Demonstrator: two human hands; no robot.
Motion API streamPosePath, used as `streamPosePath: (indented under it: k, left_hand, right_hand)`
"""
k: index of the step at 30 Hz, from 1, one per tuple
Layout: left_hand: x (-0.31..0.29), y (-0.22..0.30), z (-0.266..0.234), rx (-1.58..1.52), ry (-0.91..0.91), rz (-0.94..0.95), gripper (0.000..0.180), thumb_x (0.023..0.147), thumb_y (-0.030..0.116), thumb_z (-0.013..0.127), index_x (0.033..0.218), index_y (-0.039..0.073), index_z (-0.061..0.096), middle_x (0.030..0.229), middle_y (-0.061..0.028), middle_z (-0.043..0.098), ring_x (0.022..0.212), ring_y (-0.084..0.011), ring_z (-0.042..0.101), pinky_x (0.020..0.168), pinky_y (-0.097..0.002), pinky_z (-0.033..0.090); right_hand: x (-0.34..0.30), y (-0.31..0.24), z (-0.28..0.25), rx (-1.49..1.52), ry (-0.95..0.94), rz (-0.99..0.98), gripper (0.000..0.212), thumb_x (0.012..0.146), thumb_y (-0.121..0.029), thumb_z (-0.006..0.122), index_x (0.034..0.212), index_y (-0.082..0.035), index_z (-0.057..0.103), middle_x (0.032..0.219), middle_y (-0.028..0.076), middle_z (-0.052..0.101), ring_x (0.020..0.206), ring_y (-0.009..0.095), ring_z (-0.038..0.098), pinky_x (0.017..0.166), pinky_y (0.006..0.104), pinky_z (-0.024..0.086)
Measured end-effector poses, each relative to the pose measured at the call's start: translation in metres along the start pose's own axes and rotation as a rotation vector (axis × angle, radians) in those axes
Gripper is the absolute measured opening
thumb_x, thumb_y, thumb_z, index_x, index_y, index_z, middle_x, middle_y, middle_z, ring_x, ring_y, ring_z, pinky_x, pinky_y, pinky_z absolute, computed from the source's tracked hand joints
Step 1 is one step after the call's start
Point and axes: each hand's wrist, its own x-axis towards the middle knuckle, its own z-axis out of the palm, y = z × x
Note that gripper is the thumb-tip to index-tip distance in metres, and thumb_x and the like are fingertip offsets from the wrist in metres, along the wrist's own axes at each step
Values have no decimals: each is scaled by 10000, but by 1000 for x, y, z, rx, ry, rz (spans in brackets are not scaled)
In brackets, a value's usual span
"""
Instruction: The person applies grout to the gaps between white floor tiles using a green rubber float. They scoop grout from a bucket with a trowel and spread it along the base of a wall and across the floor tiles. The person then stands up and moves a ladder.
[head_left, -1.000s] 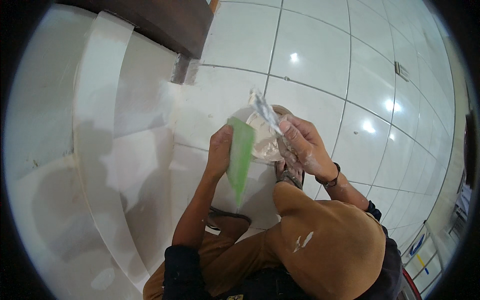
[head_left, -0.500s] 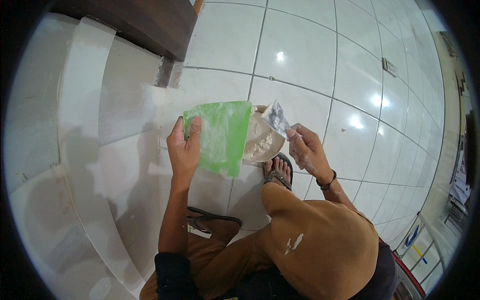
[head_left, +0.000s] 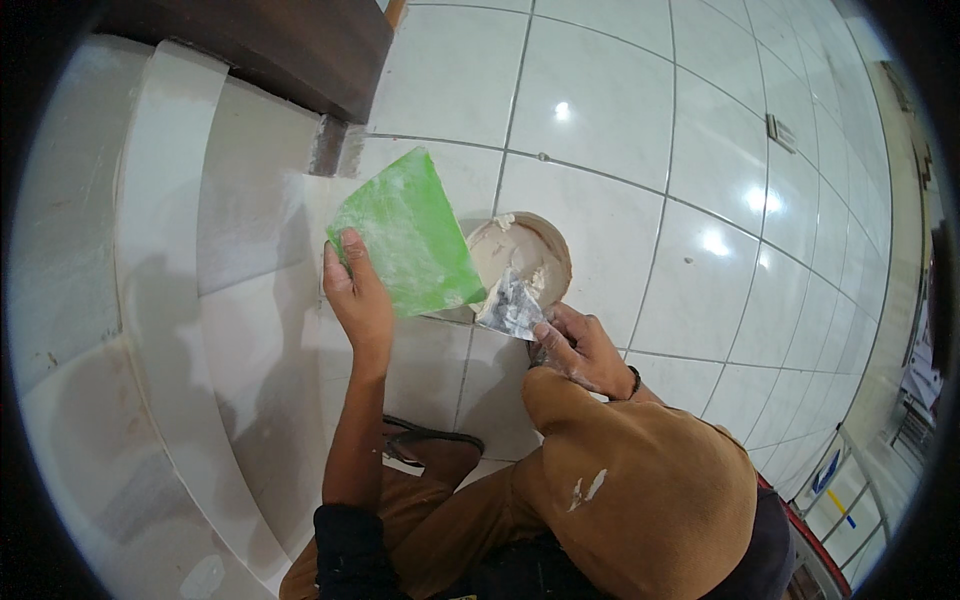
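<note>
My left hand [head_left: 358,302] grips a flat green plastic sheet [head_left: 410,235], thumb on top, its face smeared with white powder. In my right hand [head_left: 588,350] is a metal putty knife [head_left: 513,308], its broad blade streaked with white paste. The blade lies close to the sheet's lower right corner; whether they touch I cannot tell. Beneath both tools, a round tub [head_left: 560,250] of off-white putty [head_left: 505,245] stands on the floor, partly covered by the sheet and blade.
White tiles [head_left: 600,120] cover the floor. To the left runs a pale wall with a raised strip [head_left: 160,230]; a dark wooden piece [head_left: 290,50] is at the upper left. My sandalled foot [head_left: 430,450] rests near the wall. A metal frame [head_left: 845,500] stands at the lower right.
The green sheet has tilted, its top swinging up and left. My right hand has moved down and left, bringing the putty knife from above the tub's far right to beside the sheet's lower corner.
</note>
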Motion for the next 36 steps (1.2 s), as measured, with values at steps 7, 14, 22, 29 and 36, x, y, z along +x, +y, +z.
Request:
streamPosePath:
  k: [7, 14, 22, 29, 36]
  left_hand:
    - [-6, 6, 0, 43, -68, -7, 473, 1118, 388, 476, 1101, -66, 609, 937, -92, 625, 884, -154, 551, 838, -321, 469]
    - [-23, 2, 6, 173, -285, 85, 388, 1106, 314, 524, 1111, -61, 622, 831, -45, 566, 789, -126, 490, 720, -306, 443]
    - [-28, -56, 23, -148, -186, 133, 400, 1101, 350, 528, 943, -15, 576, 618, 15, 478, 526, -82, 405, 487, -305, 342]
    - [-15, -55, -3, -1520, -1238, -963, 362, 1034, 434, 580, 1099, 84, 514, 697, -7, 512, 489, -83, 410, 491, -237, 298]
    - [-18, -93, 4, -1488, -913, -668, 320, 1039, 428, 550, 1044, 109, 525, 659, 1, 482, 564, -103, 438, 575, -250, 348]
  right_hand:
    - [6, -9, 0, -117, 31, 5, 349, 1055, -319, 566, 925, 5, 577, 655, 151, 546, 593, 232, 490, 577, 403, 419]
    - [34, -2, -8, 106, 193, -19, 394, 1065, -376, 578, 911, -14, 578, 651, 38, 502, 575, 134, 457, 525, 344, 379]
    - [53, -10, -32, 608, 300, 75, 305, 1099, -385, 516, 998, -100, 551, 640, -40, 473, 433, 54, 357, 379, 223, 276]
    - [30, -21, -29, 484, 139, 32, 283, 1078, -319, 576, 1055, -38, 604, 715, -63, 515, 605, 26, 412, 527, 213, 329]
    - [36, -1, -59, -366, 252, -74, 274, 973, -176, 665, 1181, 3, 661, 723, 69, 631, 554, 169, 459, 550, 331, 409]
